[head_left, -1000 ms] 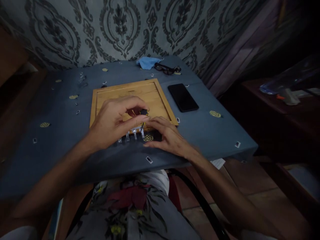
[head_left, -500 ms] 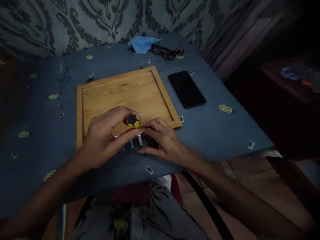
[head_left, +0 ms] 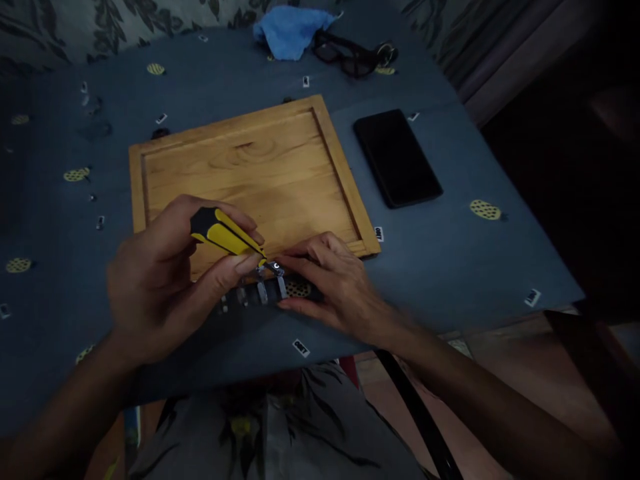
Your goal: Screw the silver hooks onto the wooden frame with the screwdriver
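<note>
My left hand (head_left: 165,273) is closed around the handle of a yellow and black screwdriver (head_left: 227,235). The screwdriver slants down to the right, its tip over a small shiny metal piece (head_left: 274,268) at the near edge of a framed wooden board (head_left: 240,167). Right beside that tip, the bent fingers of my right hand (head_left: 335,280) press at the metal piece, with the thumb lower down. Several short metal strips (head_left: 263,292) stick out in a row along this near edge, partly hidden by my left hand. Exactly what my right fingertips pinch is hard to see.
A black phone (head_left: 397,158) lies right of the board. Behind are a blue cloth (head_left: 293,32) and dark glasses (head_left: 350,53). Small metal parts (head_left: 93,198) lie at the left on the patterned blue tablecloth (head_left: 450,267). The table's front edge is close to my body.
My left hand has moved left and tilted the screwdriver, so its handle now shows lengthwise. My right hand stays by the metal piece. The view has shifted downward and closer.
</note>
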Motion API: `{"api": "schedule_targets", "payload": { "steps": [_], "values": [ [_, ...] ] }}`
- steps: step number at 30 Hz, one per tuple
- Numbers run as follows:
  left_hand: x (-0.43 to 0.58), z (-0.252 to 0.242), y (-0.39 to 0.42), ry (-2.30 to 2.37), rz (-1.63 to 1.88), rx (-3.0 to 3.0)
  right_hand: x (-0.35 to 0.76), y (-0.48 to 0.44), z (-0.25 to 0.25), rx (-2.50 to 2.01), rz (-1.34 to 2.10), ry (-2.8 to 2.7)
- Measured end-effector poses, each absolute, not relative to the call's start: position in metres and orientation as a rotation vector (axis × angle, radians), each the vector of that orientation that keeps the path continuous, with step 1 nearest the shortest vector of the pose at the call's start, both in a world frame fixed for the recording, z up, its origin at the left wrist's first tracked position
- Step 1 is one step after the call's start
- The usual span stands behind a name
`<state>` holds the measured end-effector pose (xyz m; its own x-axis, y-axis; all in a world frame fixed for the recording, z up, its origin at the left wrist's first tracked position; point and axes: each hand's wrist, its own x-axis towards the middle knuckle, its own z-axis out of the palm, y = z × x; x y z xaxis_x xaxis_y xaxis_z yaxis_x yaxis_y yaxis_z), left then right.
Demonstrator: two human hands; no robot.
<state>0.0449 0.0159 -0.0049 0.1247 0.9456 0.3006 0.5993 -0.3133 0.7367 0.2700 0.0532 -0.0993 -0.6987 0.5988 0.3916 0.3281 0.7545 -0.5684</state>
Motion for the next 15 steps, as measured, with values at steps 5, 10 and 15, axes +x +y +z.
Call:
{"api": "schedule_targets", "payload": {
  "steps": [5,10,15],
  "values": [
    [0.0452,-0.0064,0.0144,1.508,1.038,2.015,0.2701,0.0522,-0.0994,-0.707,0.646,-2.370],
    [0.0463,-0.0086,0.0145,1.531,1.046,2.015,0.2699,0.0533,-0.1007,-0.712,0.625,-2.389],
    [0.0472,-0.0075,0.0133,1.498,1.043,2.014,0.2692,0.0543,-0.1019,-0.696,0.593,-2.386]
  ]
}}
